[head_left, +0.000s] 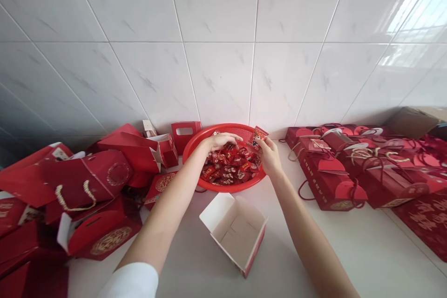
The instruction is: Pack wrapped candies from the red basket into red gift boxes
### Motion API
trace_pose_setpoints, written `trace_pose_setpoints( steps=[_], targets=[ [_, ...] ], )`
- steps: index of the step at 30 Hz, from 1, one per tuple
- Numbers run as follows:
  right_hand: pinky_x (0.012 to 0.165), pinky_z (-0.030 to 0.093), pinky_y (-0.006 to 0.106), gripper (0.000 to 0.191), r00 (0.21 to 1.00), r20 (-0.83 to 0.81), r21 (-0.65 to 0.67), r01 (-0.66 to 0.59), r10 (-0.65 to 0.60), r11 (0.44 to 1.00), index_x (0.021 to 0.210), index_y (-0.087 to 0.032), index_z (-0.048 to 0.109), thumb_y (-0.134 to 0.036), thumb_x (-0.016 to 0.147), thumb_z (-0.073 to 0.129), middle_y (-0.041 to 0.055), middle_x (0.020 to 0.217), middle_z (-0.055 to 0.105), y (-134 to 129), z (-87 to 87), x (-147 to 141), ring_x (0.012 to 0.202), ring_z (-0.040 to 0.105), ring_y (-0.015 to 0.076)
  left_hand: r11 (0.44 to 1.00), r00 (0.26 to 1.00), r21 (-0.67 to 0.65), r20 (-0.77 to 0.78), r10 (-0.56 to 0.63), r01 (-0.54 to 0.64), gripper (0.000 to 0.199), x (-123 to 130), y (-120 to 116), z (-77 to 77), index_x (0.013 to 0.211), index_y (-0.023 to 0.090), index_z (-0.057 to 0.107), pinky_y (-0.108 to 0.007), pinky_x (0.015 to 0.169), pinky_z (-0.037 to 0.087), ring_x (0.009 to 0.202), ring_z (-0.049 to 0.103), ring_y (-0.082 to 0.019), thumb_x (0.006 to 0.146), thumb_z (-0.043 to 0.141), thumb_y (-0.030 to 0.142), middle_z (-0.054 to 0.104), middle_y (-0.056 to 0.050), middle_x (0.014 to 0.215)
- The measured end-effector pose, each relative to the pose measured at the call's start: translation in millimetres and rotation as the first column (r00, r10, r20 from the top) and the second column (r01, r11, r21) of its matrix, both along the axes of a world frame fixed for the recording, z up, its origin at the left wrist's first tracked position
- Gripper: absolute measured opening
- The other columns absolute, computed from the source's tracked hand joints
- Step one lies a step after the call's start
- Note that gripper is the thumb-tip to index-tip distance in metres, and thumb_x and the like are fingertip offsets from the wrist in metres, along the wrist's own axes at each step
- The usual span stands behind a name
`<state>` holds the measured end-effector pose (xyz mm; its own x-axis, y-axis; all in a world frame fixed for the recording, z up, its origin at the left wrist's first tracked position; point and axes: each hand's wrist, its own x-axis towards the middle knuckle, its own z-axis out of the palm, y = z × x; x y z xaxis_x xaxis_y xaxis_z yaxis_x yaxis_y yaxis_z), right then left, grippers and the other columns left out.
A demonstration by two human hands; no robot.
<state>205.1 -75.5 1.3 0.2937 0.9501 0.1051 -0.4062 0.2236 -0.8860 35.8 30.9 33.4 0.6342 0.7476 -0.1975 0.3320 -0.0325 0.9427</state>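
Note:
A red plastic basket [186, 156] with perforated sides holds many wrapped candies [228, 172] in red packaging. My left hand [220, 141] is over the basket's left part, its fingers stretched out above the candies with nothing seen in them. Near the right rim, my right hand [268, 152] pinches a red candy packet [257, 137] between thumb and fingers. An opened red gift box [239, 235] with a pale inside stands on the counter in front of the basket, between my forearms. Nothing shows inside it.
Red gift boxes, some with open flaps, are heaped on the left [104, 223]. Several closed red boxes with cord handles stand in rows on the right [328, 181]. A tiled wall [220, 79] rises behind the white counter [286, 251]. A brown carton [415, 118] sits far right.

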Motion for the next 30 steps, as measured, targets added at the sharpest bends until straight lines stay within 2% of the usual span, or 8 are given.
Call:
trace_pose_setpoints(
  steps=[3, 7, 11, 14, 18, 22, 25, 30],
  targets=[
    [0.077, 0.061, 0.037, 0.034, 1.0, -0.007, 0.009, 0.003, -0.003, 1.0, 0.086, -0.023, 0.067, -0.046, 0.066, 0.08, 0.0022, 0.089, 0.074, 0.7, -0.9, 0.2, 0.085, 0.072, 0.0232, 0.983, 0.984, 0.146, -0.152, -0.089, 0.112, 0.023, -6.9, -0.9, 3.0, 0.075, 0.027, 0.08, -0.029, 0.081, 0.046, 0.09, 0.065, -0.024, 0.055, 0.072, 0.018, 0.076, 0.001, 0.082],
    [0.081, 0.061, 0.038, 0.032, 1.0, 0.004, 0.015, -0.006, 0.006, 1.0, 0.087, -0.023, 0.068, -0.044, 0.067, 0.08, 0.0027, 0.092, 0.075, 1.1, -1.2, 0.6, 0.086, 0.072, 0.0228, 0.967, 0.883, 0.035, -0.415, -0.217, 0.254, 0.011, -25.1, 3.5, -3.0, 0.063, 0.025, 0.078, -0.029, 0.068, 0.047, 0.064, 0.062, -0.021, 0.053, 0.077, 0.019, 0.071, 0.001, 0.063],
    [0.081, 0.061, 0.038, 0.03, 1.0, 0.003, 0.001, -0.01, 0.01, 1.0, 0.086, -0.022, 0.068, -0.041, 0.065, 0.08, 0.0022, 0.089, 0.076, -0.2, -0.7, 1.2, 0.085, 0.072, 0.0231, 0.996, 0.777, 0.02, -0.627, -0.059, 0.092, 0.02, -41.4, 9.2, -24.0, 0.059, 0.021, 0.074, -0.034, 0.067, 0.048, 0.052, 0.058, -0.021, 0.044, 0.086, 0.017, 0.06, 0.0, 0.046],
    [0.081, 0.061, 0.038, 0.032, 1.0, 0.002, 0.006, -0.002, 0.002, 1.0, 0.087, -0.022, 0.069, -0.041, 0.065, 0.08, 0.0023, 0.089, 0.076, -1.8, 0.3, 0.4, 0.085, 0.072, 0.0234, 0.987, 0.765, 0.15, -0.641, 0.06, 0.048, 0.035, -43.9, 8.1, -37.0, 0.072, 0.022, 0.077, -0.04, 0.085, 0.049, 0.078, 0.067, -0.031, 0.04, 0.089, 0.018, 0.068, -0.004, 0.06],
    [0.078, 0.061, 0.035, 0.031, 1.0, -0.012, 0.014, 0.008, -0.008, 1.0, 0.087, -0.021, 0.07, -0.038, 0.063, 0.079, 0.0021, 0.089, 0.076, -3.5, 2.2, -2.0, 0.084, 0.071, 0.0222, 0.92, 0.7, 0.381, -0.682, 0.212, 0.093, 0.046, -33.8, -2.8, -42.6, 0.082, 0.023, 0.077, -0.052, 0.105, 0.038, 0.12, 0.057, -0.047, 0.038, 0.091, 0.022, 0.075, -0.014, 0.102],
    [0.077, 0.06, 0.035, 0.029, 1.0, 0.002, 0.019, 0.007, -0.007, 1.0, 0.085, -0.021, 0.069, -0.039, 0.063, 0.079, 0.0021, 0.088, 0.076, -3.8, 3.0, -3.3, 0.082, 0.071, 0.0217, 0.879, 0.594, 0.442, -0.76, 0.263, 0.177, 0.033, -18.6, -15.1, -42.7, 0.077, 0.018, 0.073, -0.056, 0.102, 0.042, 0.117, 0.059, -0.05, 0.046, 0.086, 0.019, 0.074, -0.02, 0.105],
    [0.079, 0.06, 0.037, 0.03, 1.0, 0.013, 0.019, 0.002, -0.002, 1.0, 0.085, -0.021, 0.069, -0.04, 0.064, 0.079, 0.0025, 0.088, 0.075, -3.5, 2.5, -3.1, 0.083, 0.072, 0.0222, 0.865, 0.56, 0.451, -0.784, 0.266, 0.219, 0.027, -11.2, -20.5, -41.5, 0.073, 0.016, 0.071, -0.055, 0.1, 0.044, 0.115, 0.061, -0.049, 0.049, 0.083, 0.016, 0.074, -0.023, 0.104],
    [0.076, 0.06, 0.036, 0.032, 0.999, 0.033, 0.025, -0.007, 0.006, 1.0, 0.087, -0.02, 0.067, -0.042, 0.066, 0.079, 0.0029, 0.085, 0.075, -3.7, 1.5, -2.6, 0.084, 0.072, 0.0239, 0.866, 0.529, 0.426, -0.814, 0.24, 0.263, 0.019, -10.0, -24.7, -35.6, 0.07, 0.018, 0.071, -0.04, 0.089, 0.051, 0.101, 0.068, -0.037, 0.053, 0.081, 0.017, 0.075, -0.016, 0.095]
  ],
)
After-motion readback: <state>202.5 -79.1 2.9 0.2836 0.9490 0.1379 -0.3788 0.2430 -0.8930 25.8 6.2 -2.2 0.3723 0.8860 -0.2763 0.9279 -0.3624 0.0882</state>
